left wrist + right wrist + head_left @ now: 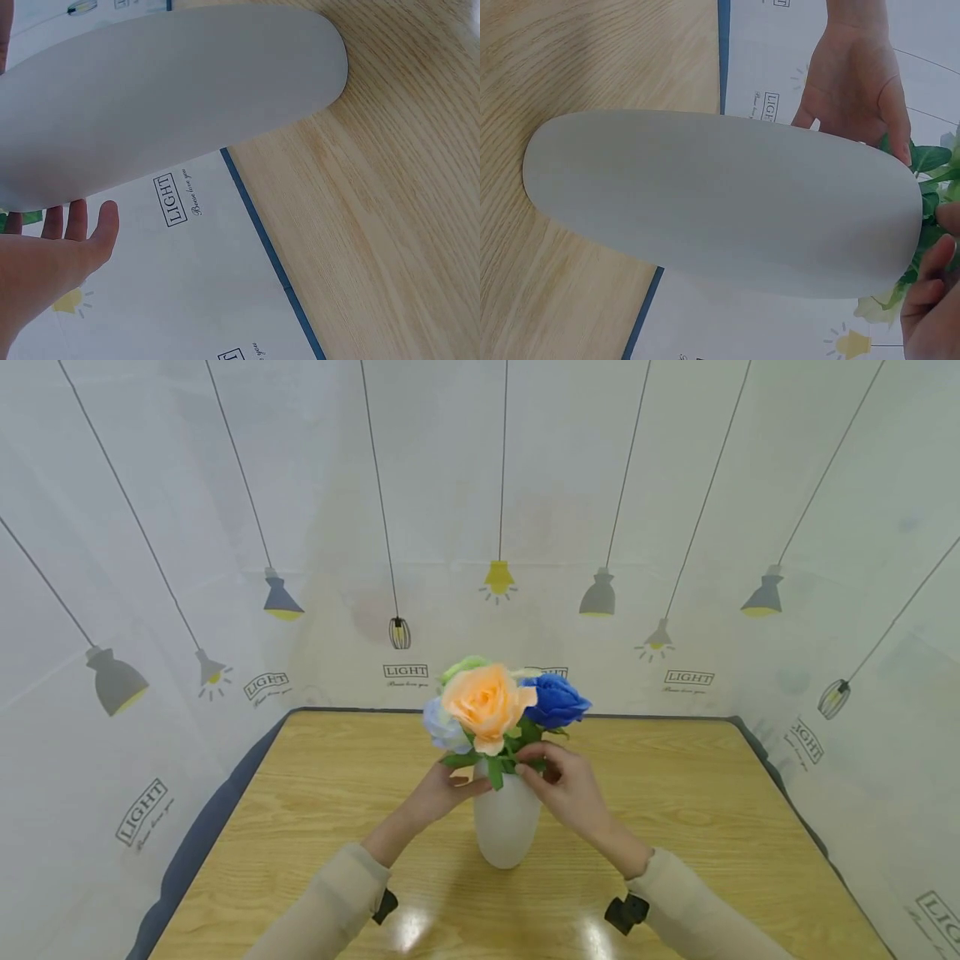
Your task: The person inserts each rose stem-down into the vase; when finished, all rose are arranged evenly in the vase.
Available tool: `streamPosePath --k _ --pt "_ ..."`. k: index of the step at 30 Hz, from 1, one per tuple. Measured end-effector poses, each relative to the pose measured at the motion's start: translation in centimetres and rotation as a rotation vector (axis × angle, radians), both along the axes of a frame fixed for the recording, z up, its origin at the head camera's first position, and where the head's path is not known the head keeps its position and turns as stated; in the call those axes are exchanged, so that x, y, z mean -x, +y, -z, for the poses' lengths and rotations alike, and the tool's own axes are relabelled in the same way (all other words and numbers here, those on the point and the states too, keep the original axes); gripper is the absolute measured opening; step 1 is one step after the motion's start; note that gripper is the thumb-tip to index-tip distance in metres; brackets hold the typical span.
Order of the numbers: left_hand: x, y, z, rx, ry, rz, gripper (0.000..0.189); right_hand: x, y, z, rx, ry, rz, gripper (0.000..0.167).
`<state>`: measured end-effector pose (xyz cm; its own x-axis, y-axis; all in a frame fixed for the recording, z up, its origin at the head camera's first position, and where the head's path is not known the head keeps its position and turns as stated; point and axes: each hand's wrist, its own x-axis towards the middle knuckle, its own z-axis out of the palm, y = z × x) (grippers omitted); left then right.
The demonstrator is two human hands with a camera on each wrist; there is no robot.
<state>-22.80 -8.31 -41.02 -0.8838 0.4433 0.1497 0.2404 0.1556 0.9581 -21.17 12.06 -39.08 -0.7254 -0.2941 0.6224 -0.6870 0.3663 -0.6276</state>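
Observation:
A white vase [507,827] stands upright on the table, holding a peach rose [487,702], a blue rose [557,702], a pale blue flower [446,725] and a light green flower [463,665]. My left hand [442,789] is at the vase's left side near the mouth; its thumb reaches the front, and in the left wrist view its fingers [77,219] lie fairly straight at the vase's edge. At the mouth's right, my right hand [566,785] pinches the green of a flower stem among the leaves [930,159]. Blossoms and leaves cover the vase's rim.
The wooden table [337,777] has a dark blue edge [210,810]. Behind it and along both sides hangs a white backdrop [450,485] printed with lamps. Black wrist devices, left [385,906] and right [627,913], sit at the cuffs.

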Motion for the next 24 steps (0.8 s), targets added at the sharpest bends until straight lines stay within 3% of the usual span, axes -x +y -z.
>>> streamPosePath --k 3,8,12,16,19,22,24 --pt "0.0 0.0 0.0 -0.005 -0.001 -0.001 0.059 0.8 0.3 1.2 -0.032 0.002 0.004 0.015" --pt "0.1 0.0 0.3 -0.017 0.004 0.006 0.062 1.2 0.5 1.7 -0.079 0.051 0.001 0.015" --pt "0.8 -0.1 1.6 -0.031 0.008 0.009 0.061 1.2 0.6 1.6 -0.112 0.073 0.016 0.013" --pt "1.6 -0.2 2.8 -0.107 0.125 0.065 0.054 1.1 0.5 1.5 -0.114 0.099 0.014 0.014" --pt "1.5 -0.3 2.7 -0.186 0.195 0.148 0.044 1.0 0.5 1.5 -0.085 0.126 -0.017 0.019" --pt "0.9 -0.3 1.9 -0.179 0.136 0.118 0.044 0.9 0.5 1.4 -0.065 0.164 -0.071 0.023" --pt "0.4 -0.2 1.2 -0.122 0.069 0.042 0.049 0.9 0.4 1.4 -0.052 0.185 -0.113 0.019"
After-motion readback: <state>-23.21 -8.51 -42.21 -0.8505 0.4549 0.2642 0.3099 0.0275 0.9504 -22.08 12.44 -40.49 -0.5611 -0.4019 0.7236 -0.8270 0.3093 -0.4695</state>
